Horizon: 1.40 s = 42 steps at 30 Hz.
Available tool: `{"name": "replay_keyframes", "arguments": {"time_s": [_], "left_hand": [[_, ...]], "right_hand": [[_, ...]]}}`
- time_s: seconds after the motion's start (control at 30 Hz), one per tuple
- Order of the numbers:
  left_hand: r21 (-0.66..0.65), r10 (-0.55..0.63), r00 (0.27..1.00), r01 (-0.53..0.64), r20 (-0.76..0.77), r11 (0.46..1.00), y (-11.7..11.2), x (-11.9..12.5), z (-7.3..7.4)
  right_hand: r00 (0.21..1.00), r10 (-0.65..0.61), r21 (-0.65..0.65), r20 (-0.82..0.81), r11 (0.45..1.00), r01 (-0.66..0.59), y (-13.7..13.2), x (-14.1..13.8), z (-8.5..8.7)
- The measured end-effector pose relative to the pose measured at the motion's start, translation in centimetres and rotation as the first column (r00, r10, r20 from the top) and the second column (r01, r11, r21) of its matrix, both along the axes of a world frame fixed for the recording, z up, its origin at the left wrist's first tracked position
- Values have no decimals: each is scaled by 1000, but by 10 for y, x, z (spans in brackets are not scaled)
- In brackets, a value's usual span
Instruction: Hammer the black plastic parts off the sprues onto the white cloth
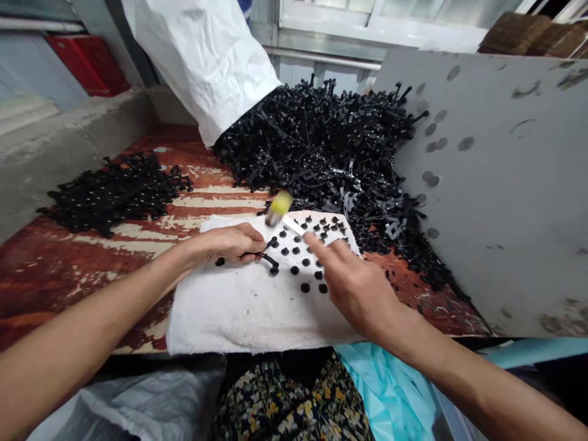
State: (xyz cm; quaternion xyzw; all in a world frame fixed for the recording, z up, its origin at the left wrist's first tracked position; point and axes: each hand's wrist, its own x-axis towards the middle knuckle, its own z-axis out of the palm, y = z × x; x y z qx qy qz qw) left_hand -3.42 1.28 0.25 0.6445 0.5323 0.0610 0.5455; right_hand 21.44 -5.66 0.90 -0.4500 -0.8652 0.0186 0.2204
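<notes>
Head view: the right hand (356, 282) grips a hammer (281, 208), head toward ten o'clock; the left hand (239, 242) pinches a black part (270, 260) at its four o'clock, likely light, flexible, best held mid-strip.

We are in a workshop. We can tell from the hammer (279, 208), the big heap of black parts (316, 135) by a white sack (197, 61), the red table (68, 263) with its worn top, and the spotty grey board (496, 196).
</notes>
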Motion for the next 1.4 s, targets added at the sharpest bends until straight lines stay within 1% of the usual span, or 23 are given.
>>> {"name": "replay_keyframes", "arguments": {"time_s": [0.07,0.1,0.17,0.2,0.27,0.3,0.33,0.37,0.4,0.43,0.47,0.5,0.53,0.63,0.67,0.7,0.73,0.83,0.97,1.1,1.2,1.3,1.4], "left_hand": [[21,10,999,-9,-42,1000,-3,2,1],[41,10,998,-7,-67,999,-4,-1,3],[116,57,992,-44,-112,992,-3,-16,11],[172,117,984,-94,-131,981,-1,-30,17],[294,306,945,-263,-112,919,7,-65,35],[338,336,936,-283,-108,897,11,-84,45],[388,336,937,-277,-92,879,15,-99,55],[478,273,960,-213,-60,852,20,-110,64],[575,222,974,-158,-42,803,23,-115,71],[675,242,970,-157,-34,721,27,-112,75],[755,319,947,-181,-39,630,30,-103,76],[797,395,916,-190,-66,573,33,-88,73],[807,429,895,-161,-123,568,37,-69,67],[749,355,919,-113,-171,653,54,-7,36],[675,332,931,-147,-153,723,62,9,25],[613,327,938,-192,-116,767,69,22,15],[596,330,938,-209,-101,775,76,30,7],[553,357,932,-264,-67,790,91,34,-7],[511,422,906,-371,18,775,90,19,0],[486,409,902,-422,138,765,60,12,21],[424,252,919,-368,305,828,22,23,34],[361,97,931,-231,353,903,-23,43,39],[299,23,920,-151,392,942,-62,59,36]], "right_hand": [[998,14,-112,58,994,-7,1,2,1],[1000,17,-137,-5,990,-17,0,5,2],[959,-31,-143,-283,990,-10,-4,16,7],[895,-89,-164,-436,986,18,-7,23,8],[698,-282,-317,-659,945,83,-14,39,7],[574,-381,-416,-724,906,77,-17,47,4],[442,-473,-507,-762,861,46,-20,54,0],[311,-552,-583,-774,812,-9,-21,59,-6],[192,-623,-643,-759,763,-69,-22,64,-12],[91,-678,-684,-730,719,-122,-22,67,-18],[13,-715,-707,-699,689,-159,-22,69,-24],[-43,-739,-722,-672,667,-187,-21,70,-29],[-76,-752,-727,-655,655,-205,-20,71,-33],[-65,-766,-732,-640,632,-254,-18,74,-41],[-48,-767,-732,-640,627,-266,-17,75,-42],[-31,-768,-733,-640,622,-275,-17,76,-44],[-17,-768,-733,-640,618,-284,-17,78,-45],[-3,-768,-734,-641,614,-291,-17,80,-48],[22,-767,-736,-641,607,-300,-18,81,-49],[112,-749,-746,-653,609,-270,-23,78,-47],[221,-692,-726,-688,645,-239,-28,68,-34],[324,-583,-662,-745,707,-249,-33,50,-15],[422,-497,-640,-758,692,-335,-39,30,-8]]}}
